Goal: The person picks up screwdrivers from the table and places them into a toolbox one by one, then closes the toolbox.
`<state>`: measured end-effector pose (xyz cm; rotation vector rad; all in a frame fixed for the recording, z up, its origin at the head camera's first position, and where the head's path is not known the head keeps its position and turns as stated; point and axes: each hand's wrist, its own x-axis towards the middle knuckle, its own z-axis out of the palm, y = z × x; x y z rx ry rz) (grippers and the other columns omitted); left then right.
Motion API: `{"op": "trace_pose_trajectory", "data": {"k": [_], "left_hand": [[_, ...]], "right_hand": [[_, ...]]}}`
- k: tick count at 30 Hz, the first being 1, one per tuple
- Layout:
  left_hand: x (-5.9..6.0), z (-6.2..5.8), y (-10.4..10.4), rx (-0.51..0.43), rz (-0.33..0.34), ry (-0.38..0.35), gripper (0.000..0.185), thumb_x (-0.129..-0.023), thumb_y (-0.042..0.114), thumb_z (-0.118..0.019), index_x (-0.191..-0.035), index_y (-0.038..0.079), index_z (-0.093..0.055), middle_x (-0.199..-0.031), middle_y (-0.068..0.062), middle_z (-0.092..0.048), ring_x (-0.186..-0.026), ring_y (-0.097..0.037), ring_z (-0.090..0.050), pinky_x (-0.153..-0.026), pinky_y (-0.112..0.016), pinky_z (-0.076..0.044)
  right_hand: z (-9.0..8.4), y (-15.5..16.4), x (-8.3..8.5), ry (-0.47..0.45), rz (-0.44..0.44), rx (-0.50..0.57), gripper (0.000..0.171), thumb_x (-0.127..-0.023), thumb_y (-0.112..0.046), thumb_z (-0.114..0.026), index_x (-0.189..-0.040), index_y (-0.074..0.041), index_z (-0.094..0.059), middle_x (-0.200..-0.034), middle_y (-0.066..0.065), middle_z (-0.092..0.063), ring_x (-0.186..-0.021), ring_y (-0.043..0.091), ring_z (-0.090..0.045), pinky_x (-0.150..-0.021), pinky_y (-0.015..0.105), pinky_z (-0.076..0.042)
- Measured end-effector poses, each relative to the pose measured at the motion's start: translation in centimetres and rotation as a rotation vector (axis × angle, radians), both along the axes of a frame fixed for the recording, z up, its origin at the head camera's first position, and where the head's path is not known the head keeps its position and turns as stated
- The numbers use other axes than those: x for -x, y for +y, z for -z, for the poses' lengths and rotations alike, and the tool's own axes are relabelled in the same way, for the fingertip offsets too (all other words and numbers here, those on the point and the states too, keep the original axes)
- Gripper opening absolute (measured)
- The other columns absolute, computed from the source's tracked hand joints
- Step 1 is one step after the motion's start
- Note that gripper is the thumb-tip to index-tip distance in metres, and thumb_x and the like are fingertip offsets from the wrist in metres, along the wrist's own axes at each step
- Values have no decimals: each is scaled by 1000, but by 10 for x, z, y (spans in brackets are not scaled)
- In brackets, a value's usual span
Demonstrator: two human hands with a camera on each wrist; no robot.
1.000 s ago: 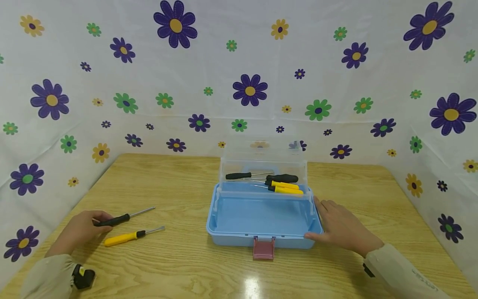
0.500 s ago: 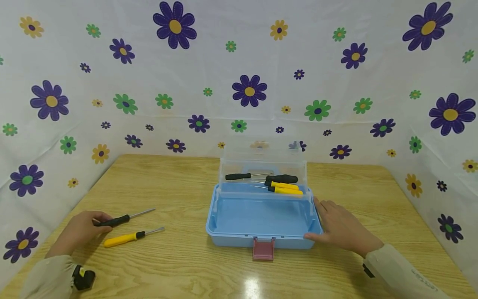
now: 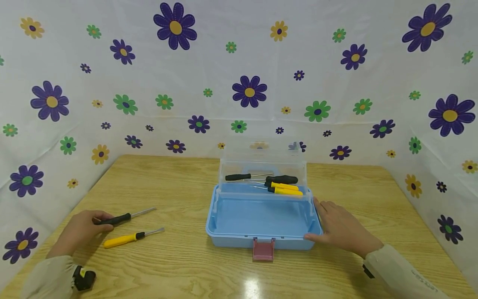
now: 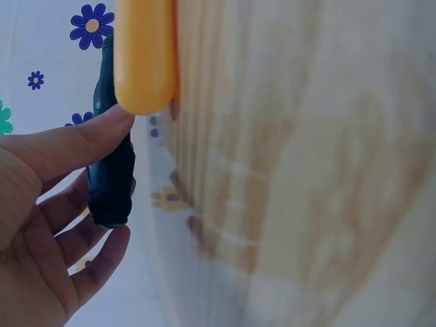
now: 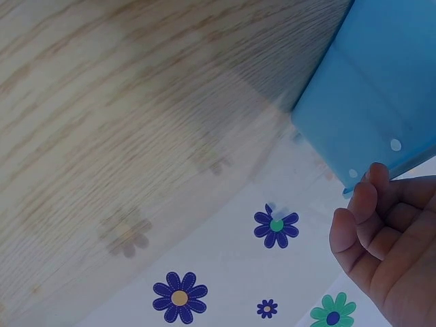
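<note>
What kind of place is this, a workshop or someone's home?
Probably a staged tabletop set rather than a workshop: a wooden table walled on three sides by a flowered cloth, with only a blue toolbox and some screwdrivers.

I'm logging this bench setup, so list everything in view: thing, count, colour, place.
Toolbox: one, blue, clear lid up, table centre.
Latch: one, dull red, toolbox front.
Screwdrivers in tray: four, two black-handled, two yellow-handled, clear upper tray.
Black screwdriver: one, on the table at left.
Yellow screwdriver: one, on the table beside the black one.
Table: one, light wood.
Backdrop: white with purple, green and yellow flowers.
Left hand: grips the black screwdriver's handle.
Right hand: rests against the toolbox's right side.
</note>
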<state>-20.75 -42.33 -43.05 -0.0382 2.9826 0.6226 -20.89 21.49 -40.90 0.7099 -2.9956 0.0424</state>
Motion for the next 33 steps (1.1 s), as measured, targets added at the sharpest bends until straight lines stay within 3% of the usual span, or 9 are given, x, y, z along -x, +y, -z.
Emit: {"op": "trace_pose_trajectory", "data": {"k": [4,9,18,26,33], "left_hand": [[-1,-3,2,-3,-23,0,38,-81,32,-73,-104,2,-69,-93,-13,-69,-79,-21,-61,-65,-36,-47],[-1,-7,3,28,-27,63,42,-79,37,-74,-103,2,-70,-93,-16,-69,-79,-23,-60,-67,-40,-46],[0,-13,12,49,-2,174,32,-81,24,-73,-102,1,-70,-96,-21,-69,-82,-30,-62,-69,-45,-47],[3,-21,25,44,7,248,29,-81,23,-73,-101,3,-71,-92,-19,-70,-77,-24,-59,-61,-29,-40],[8,-26,38,26,23,284,27,-82,21,-72,-101,3,-71,-95,-20,-70,-80,-27,-60,-60,-27,-39]], "right_hand": [[-1,-1,0,-9,2,0,109,-73,-76,-55,-139,9,-37,-126,25,-56,-113,39,-56,-94,55,-46],[-2,-2,0,-18,2,-8,110,-72,-78,-53,-138,9,-37,-127,25,-56,-113,40,-56,-94,55,-45],[-1,-2,0,-2,2,-11,110,-72,-78,-53,-138,9,-38,-126,25,-56,-112,39,-57,-93,54,-46],[0,-1,0,1,5,-5,108,-73,-76,-54,-138,9,-38,-126,25,-56,-112,39,-57,-93,54,-47],[-1,-2,0,-3,3,-9,109,-72,-76,-54,-138,9,-38,-126,25,-56,-112,39,-57,-93,55,-47]]}}
